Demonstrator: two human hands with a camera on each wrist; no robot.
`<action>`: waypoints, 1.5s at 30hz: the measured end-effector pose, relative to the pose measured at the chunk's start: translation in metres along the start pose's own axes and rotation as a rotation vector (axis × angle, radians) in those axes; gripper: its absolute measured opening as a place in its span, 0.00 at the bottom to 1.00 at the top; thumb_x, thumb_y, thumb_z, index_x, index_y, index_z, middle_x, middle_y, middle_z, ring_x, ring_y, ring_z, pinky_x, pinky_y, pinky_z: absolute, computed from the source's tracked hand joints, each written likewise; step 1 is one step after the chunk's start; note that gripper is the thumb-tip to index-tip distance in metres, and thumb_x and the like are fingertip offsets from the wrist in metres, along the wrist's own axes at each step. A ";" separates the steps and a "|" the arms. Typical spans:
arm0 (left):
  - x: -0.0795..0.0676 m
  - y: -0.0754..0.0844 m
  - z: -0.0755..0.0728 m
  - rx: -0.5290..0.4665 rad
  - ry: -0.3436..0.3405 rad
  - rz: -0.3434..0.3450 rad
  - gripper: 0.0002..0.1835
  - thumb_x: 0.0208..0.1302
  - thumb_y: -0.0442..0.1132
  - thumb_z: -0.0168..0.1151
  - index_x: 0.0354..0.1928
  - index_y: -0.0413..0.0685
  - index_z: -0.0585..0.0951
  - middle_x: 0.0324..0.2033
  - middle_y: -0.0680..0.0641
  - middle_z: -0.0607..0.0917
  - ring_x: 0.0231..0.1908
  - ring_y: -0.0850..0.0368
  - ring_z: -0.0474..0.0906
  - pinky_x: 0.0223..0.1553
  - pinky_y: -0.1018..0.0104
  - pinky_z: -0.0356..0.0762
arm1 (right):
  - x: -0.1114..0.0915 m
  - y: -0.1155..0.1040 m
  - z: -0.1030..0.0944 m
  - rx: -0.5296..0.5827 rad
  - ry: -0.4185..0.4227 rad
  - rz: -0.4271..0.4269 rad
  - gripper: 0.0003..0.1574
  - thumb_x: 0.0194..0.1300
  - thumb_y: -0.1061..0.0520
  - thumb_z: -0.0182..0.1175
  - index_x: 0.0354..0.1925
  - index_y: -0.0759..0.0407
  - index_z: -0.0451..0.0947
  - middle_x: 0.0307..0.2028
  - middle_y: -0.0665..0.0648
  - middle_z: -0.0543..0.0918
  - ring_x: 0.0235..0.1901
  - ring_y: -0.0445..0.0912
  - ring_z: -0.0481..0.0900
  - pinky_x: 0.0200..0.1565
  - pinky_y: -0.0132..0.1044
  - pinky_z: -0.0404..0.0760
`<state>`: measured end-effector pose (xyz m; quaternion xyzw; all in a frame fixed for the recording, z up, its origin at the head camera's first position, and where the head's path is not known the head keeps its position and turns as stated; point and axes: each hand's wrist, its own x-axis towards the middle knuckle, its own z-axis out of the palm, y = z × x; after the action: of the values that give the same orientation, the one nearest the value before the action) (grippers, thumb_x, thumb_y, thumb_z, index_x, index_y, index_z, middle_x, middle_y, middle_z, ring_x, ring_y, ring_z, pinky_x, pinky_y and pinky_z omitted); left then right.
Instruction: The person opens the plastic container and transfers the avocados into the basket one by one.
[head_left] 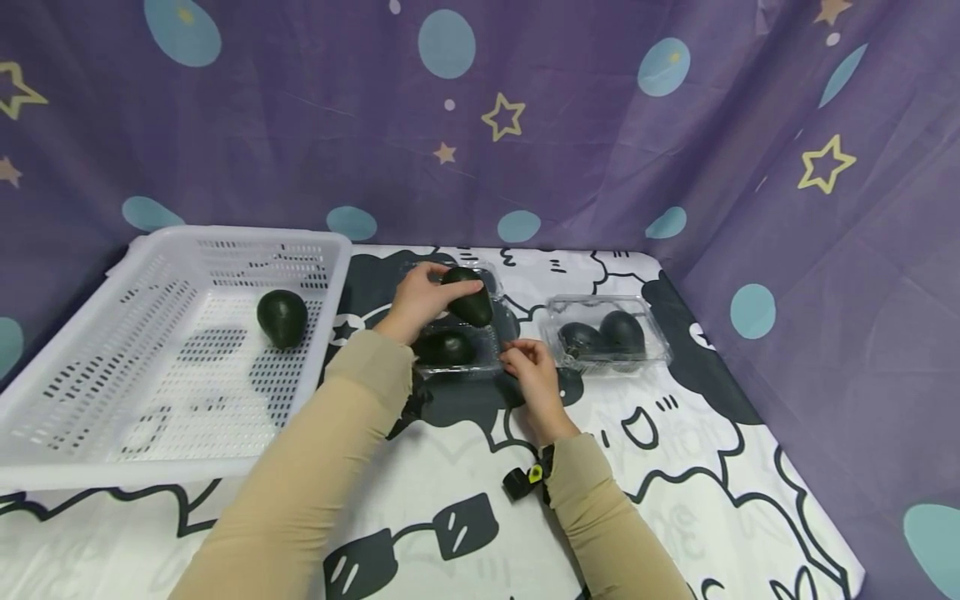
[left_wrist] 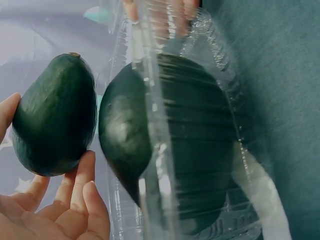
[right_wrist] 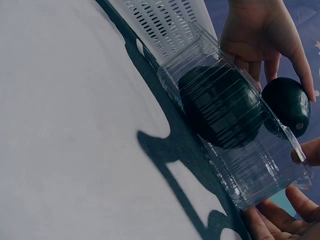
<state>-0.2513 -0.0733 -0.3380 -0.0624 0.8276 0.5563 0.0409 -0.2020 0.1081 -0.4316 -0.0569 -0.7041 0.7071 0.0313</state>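
My left hand [head_left: 422,302] holds a dark green avocado [head_left: 470,298] between thumb and fingertips, above an open clear plastic clamshell box [head_left: 487,342]. Inside that box, on its left side, lies another avocado [head_left: 446,348]. The left wrist view shows the held avocado [left_wrist: 56,115] gripped at its lower end and side, next to the box wall [left_wrist: 160,150]. My right hand [head_left: 531,371] pinches the right edge of the box; in the right wrist view its thumb [right_wrist: 307,151] is at the rim and its fingers are below the corner.
A white perforated basket [head_left: 176,467] stands on the left with one avocado [head_left: 282,318] in it. To the right sits a closed clear box [head_left: 656,342] with two avocados. A purple curtain [head_left: 360,108] hangs behind the table with its black-and-white patterned cloth [head_left: 450,467].
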 end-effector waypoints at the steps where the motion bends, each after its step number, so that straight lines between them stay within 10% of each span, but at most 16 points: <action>1: 0.000 0.001 -0.001 -0.007 -0.001 0.001 0.43 0.55 0.60 0.71 0.69 0.50 0.68 0.59 0.41 0.78 0.51 0.45 0.80 0.56 0.50 0.78 | 0.000 0.000 0.000 0.001 0.001 0.000 0.20 0.62 0.61 0.55 0.52 0.68 0.72 0.55 0.69 0.80 0.37 0.35 0.79 0.56 0.44 0.80; 14: -0.003 0.012 -0.014 -0.057 0.012 -0.009 0.44 0.56 0.61 0.70 0.70 0.49 0.66 0.58 0.41 0.77 0.42 0.50 0.82 0.42 0.62 0.80 | 0.002 0.000 0.000 0.007 0.005 0.009 0.21 0.62 0.61 0.55 0.53 0.68 0.72 0.55 0.68 0.80 0.37 0.34 0.79 0.53 0.39 0.81; 23: -0.007 0.026 -0.025 -0.108 0.007 -0.028 0.44 0.55 0.62 0.70 0.69 0.51 0.66 0.57 0.42 0.79 0.49 0.47 0.83 0.53 0.52 0.78 | 0.002 0.001 -0.001 -0.004 -0.005 0.014 0.22 0.63 0.61 0.56 0.54 0.68 0.72 0.57 0.68 0.79 0.38 0.35 0.79 0.56 0.42 0.80; 45: -0.012 0.048 -0.060 -0.130 0.042 -0.001 0.44 0.57 0.63 0.68 0.70 0.51 0.64 0.58 0.42 0.77 0.45 0.49 0.82 0.46 0.60 0.77 | 0.000 0.002 0.000 -0.009 -0.004 0.013 0.22 0.62 0.61 0.55 0.54 0.68 0.72 0.57 0.69 0.79 0.37 0.34 0.79 0.55 0.41 0.80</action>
<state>-0.2467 -0.1103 -0.2698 -0.0771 0.7905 0.6073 0.0196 -0.2023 0.1081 -0.4335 -0.0601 -0.7071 0.7041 0.0251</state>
